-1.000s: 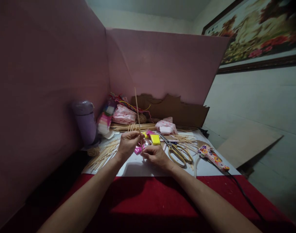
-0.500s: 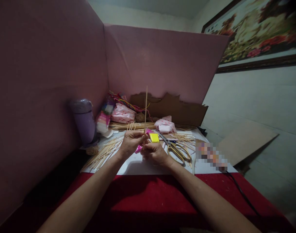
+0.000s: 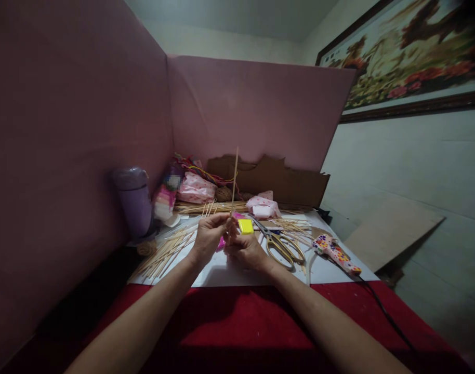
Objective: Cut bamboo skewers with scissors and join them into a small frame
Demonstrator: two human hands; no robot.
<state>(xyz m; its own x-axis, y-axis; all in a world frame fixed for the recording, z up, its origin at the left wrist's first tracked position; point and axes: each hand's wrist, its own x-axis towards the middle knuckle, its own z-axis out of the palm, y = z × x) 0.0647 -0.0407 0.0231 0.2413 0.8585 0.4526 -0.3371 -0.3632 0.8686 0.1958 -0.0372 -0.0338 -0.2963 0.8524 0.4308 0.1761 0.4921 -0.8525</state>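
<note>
The thin stick (image 3: 235,179) stands nearly upright over the counter (image 3: 319,298), pinched low in the left hand's (image 3: 207,236) fingers; whether the right hand's (image 3: 251,253) clamp it, I can't tell. Probably light, stiff, snappable: best held low, gently.

Purple tumbler (image 3: 135,208) nr L edge of tbl (image 3: 237,317); dotted pink bag (image 3: 196,188) nr back L corner; cardbd (image 3: 300,188) along back edge; gold-hdld scissors (image 3: 274,238), then floral glue gun (image 3: 336,254) toward R edge; framed pic (image 3: 401,65) on wall (image 3: 409,156) beyond.
</note>
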